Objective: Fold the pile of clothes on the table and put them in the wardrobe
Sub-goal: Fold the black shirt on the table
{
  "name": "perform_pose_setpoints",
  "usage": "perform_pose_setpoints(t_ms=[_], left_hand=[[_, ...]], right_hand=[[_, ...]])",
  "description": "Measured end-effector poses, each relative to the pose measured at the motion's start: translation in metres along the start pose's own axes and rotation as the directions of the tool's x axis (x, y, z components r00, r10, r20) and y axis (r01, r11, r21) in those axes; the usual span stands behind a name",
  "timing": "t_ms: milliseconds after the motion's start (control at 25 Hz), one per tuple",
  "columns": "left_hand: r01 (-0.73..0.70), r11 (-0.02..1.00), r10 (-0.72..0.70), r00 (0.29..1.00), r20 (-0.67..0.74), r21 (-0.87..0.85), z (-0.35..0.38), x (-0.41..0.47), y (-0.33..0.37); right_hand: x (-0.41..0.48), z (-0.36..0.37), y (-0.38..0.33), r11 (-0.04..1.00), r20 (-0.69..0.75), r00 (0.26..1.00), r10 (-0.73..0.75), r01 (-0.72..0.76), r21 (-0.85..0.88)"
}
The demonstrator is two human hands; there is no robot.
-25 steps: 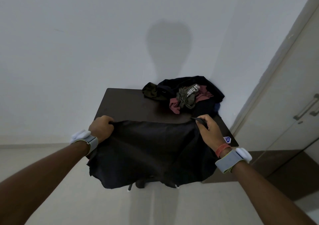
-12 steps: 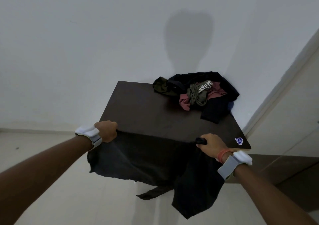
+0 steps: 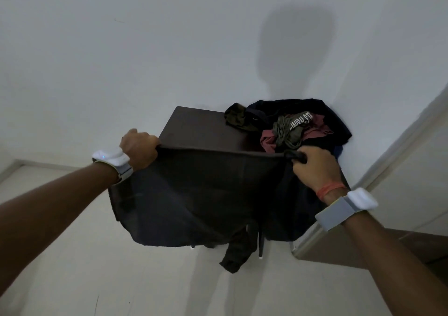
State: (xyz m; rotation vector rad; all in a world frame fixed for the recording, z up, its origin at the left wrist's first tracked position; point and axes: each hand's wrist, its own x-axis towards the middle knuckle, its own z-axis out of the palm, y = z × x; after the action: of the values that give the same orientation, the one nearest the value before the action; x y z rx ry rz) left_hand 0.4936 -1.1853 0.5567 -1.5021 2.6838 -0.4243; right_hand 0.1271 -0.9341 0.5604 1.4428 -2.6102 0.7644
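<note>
i'm seeing left hand (image 3: 139,149) gripping one top corner of black garment (image 3: 206,194), right hand (image 3: 315,167) pinching other. top edge now stretching taut over table (image 3: 194,126) near half, no longer drooping below it. pile (image 3: 291,126) staying at table's far right corner.

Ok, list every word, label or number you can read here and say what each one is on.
"INISH ST": white print on the olive garment in the pile of clothes; it is tilted, both ends are folded out of sight, and the first letter is unsure.
Nothing else is readable: the black garment, the table, the left wrist band and the right wrist band show no legible text.
</note>
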Motion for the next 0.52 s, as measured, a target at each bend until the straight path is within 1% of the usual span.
perform_pose_setpoints(t_ms=[40,120,200,240,360,440,520], left_hand=[[0.002,1.000,-0.002,0.999,-0.032,0.002,-0.006,0.004,-0.002],[-0.040,0.999,0.042,0.993,-0.110,0.021,-0.019,0.012,-0.008],[-0.059,0.998,0.060,0.984,-0.168,0.011,-0.030,0.019,-0.014],[-0.056,0.998,0.055,0.981,-0.186,0.002,-0.032,0.025,-0.018],[-0.010,1.000,0.009,0.977,-0.214,-0.007,-0.033,0.047,-0.026],[0.007,1.000,-0.003,0.984,-0.178,0.024,-0.026,0.067,-0.033],[-0.014,0.999,0.018,0.989,-0.147,0.032,-0.012,0.090,-0.041]], right_hand=[[0.008,-0.005,-0.004,0.999,-0.073,0.997,-0.037,0.039,0.020],[0.021,-0.014,-0.010,0.992,-0.218,0.971,-0.095,0.111,0.063],[0.037,-0.018,-0.015,0.983,-0.333,0.936,-0.113,0.153,0.097],[0.046,-0.018,-0.018,0.980,-0.368,0.923,-0.112,0.164,0.113],[0.068,-0.010,-0.021,0.982,-0.372,0.924,-0.089,0.143,0.120],[0.086,0.000,-0.021,0.992,-0.354,0.934,-0.048,0.087,0.096],[0.102,0.009,-0.024,0.997,-0.352,0.936,-0.020,0.046,0.066]])
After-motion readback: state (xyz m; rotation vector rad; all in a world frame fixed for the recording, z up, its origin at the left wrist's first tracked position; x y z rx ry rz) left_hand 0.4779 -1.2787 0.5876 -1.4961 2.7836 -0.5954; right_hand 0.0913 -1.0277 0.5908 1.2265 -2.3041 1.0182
